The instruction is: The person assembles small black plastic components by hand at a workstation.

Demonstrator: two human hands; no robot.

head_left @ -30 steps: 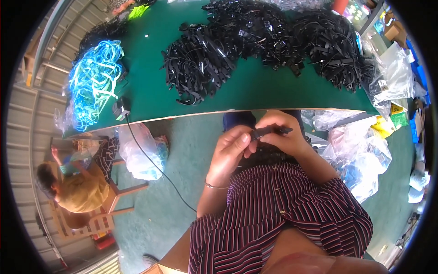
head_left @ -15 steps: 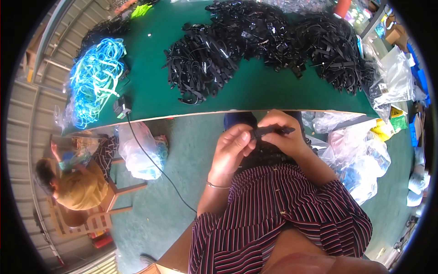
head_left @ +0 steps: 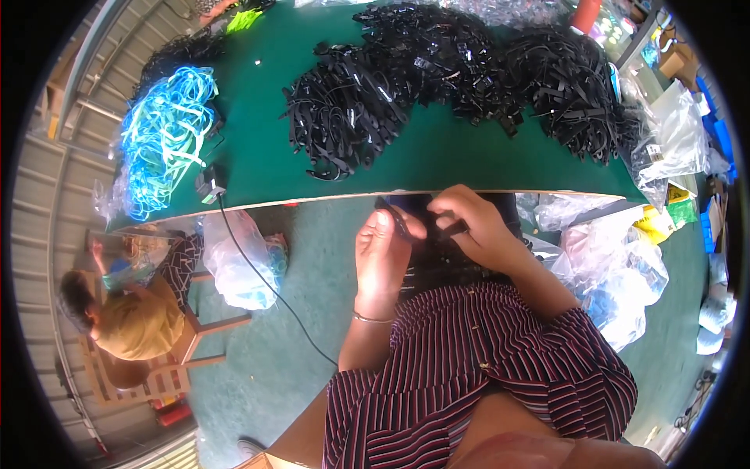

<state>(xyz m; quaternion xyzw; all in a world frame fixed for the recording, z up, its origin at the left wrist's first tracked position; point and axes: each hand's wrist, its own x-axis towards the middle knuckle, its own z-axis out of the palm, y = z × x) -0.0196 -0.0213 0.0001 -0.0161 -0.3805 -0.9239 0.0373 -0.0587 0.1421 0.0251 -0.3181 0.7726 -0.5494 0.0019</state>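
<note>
My left hand (head_left: 383, 242) is closed on a thin black strap (head_left: 401, 221), which curves out between thumb and fingers. A short gap to its right, my right hand (head_left: 483, 234) has its fingers curled around a small black piece (head_left: 455, 228), mostly hidden, so its kind does not show. Both hands are over my lap, just below the table's near edge. On the green table (head_left: 258, 133) beyond them lie a pile of black straps (head_left: 340, 113), a heap of small black parts (head_left: 437, 59) and another pile of black straps (head_left: 574, 102).
Blue and pale green straps (head_left: 168, 133) are heaped at the table's left, near a black adapter (head_left: 209, 186) whose cable hangs down. Plastic bags (head_left: 234, 258) stand on the floor to the left, and more bags (head_left: 609, 258) to the right. A person (head_left: 141, 316) sits at the left.
My hands have drawn apart, after being together on a black strap. My left hand has turned and shifted slightly left; the right hand's fingers have curled lower.
</note>
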